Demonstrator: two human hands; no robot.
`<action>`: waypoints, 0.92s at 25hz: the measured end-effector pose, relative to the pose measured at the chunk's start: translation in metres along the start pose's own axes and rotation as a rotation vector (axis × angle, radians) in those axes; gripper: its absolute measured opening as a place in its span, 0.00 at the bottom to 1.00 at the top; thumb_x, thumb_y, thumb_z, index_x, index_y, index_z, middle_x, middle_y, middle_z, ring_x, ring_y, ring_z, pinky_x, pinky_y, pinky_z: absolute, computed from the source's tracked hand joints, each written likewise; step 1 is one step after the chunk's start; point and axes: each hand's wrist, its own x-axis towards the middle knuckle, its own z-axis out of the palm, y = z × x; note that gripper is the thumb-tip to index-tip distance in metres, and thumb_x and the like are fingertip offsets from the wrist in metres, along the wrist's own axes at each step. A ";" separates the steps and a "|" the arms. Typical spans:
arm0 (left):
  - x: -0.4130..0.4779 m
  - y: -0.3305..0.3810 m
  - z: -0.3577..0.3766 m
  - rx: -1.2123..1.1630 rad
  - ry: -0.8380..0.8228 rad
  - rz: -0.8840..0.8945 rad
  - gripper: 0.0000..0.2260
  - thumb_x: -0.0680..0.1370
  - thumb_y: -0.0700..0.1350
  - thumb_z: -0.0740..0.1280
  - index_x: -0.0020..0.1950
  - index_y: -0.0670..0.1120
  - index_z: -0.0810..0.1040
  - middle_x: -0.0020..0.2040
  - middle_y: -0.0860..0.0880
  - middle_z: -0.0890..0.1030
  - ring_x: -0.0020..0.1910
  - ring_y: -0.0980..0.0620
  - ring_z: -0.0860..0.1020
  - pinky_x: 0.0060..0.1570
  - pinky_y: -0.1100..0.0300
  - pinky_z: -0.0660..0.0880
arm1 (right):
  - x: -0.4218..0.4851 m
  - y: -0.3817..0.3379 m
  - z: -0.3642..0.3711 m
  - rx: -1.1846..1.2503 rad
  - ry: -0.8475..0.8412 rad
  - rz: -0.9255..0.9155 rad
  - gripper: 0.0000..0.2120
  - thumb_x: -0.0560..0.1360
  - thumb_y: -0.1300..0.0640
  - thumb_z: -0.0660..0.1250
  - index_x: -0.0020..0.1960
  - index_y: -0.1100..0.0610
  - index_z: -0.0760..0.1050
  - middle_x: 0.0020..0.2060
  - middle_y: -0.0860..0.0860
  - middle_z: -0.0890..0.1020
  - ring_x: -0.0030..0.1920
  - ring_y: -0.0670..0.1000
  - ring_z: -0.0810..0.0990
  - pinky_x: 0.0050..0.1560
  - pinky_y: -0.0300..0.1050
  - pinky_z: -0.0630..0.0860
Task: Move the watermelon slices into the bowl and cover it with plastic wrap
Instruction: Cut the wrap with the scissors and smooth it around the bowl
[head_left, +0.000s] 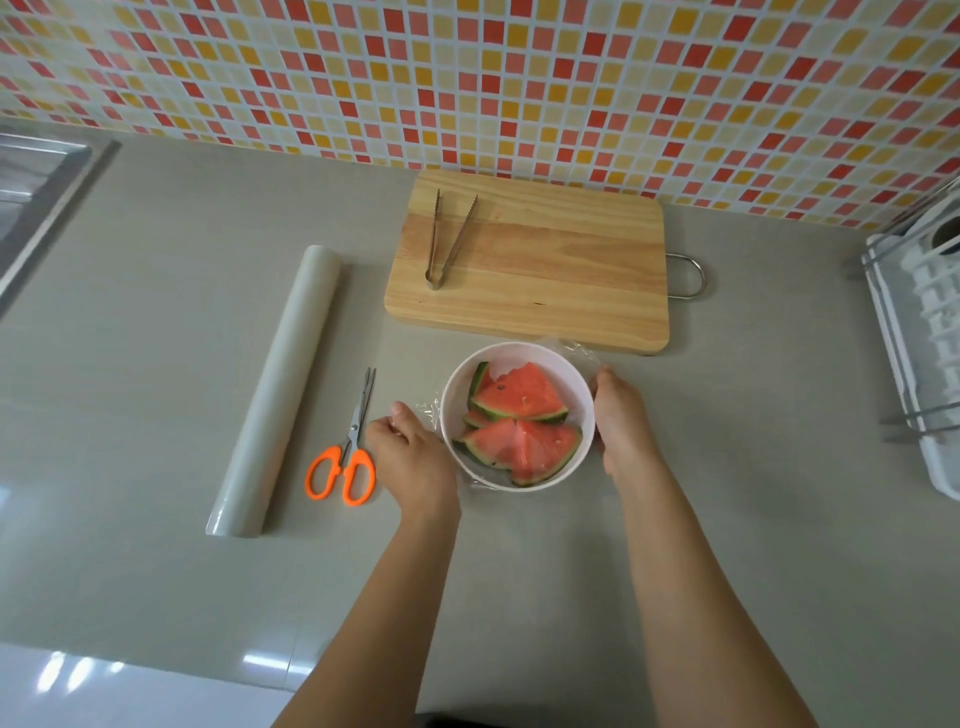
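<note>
The left hand (410, 457) seems to pinch the plastic wrap (429, 410) beside the bowl (521, 349); for the right hand (621, 421) I cannot tell. Uneven pulling between them may tear the wrap.

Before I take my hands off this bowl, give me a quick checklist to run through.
1. Watermelon slices all inside white round bowl: ok.
2. Clear plastic wrap over the slices: ok, sheen shows.
3. Wrap tucked all round the rim: cannot tell; far-right edge looks crinkled.
4. Left hand and right hand at the bowl's sides: ok.
5. Orange-handled scissors apart from bowl: ok.
</note>
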 end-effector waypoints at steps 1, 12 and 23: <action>0.002 -0.001 -0.001 0.016 0.008 0.019 0.13 0.81 0.53 0.54 0.42 0.46 0.65 0.39 0.42 0.72 0.39 0.45 0.72 0.44 0.43 0.73 | 0.000 0.000 0.000 -0.005 0.013 0.001 0.17 0.78 0.52 0.50 0.31 0.54 0.61 0.29 0.50 0.66 0.30 0.51 0.64 0.31 0.43 0.60; 0.004 -0.008 0.002 0.070 -0.037 0.088 0.07 0.81 0.50 0.58 0.48 0.46 0.66 0.36 0.51 0.73 0.35 0.56 0.74 0.35 0.58 0.68 | 0.004 0.006 0.001 -0.004 0.023 0.014 0.09 0.73 0.61 0.54 0.35 0.56 0.67 0.33 0.53 0.70 0.34 0.53 0.67 0.34 0.43 0.63; 0.008 -0.009 0.001 0.108 -0.100 0.153 0.07 0.79 0.46 0.61 0.41 0.50 0.75 0.36 0.51 0.79 0.37 0.51 0.77 0.38 0.57 0.72 | 0.004 0.008 -0.015 -0.131 0.233 -0.057 0.11 0.75 0.56 0.60 0.52 0.59 0.77 0.49 0.56 0.81 0.49 0.57 0.78 0.48 0.47 0.71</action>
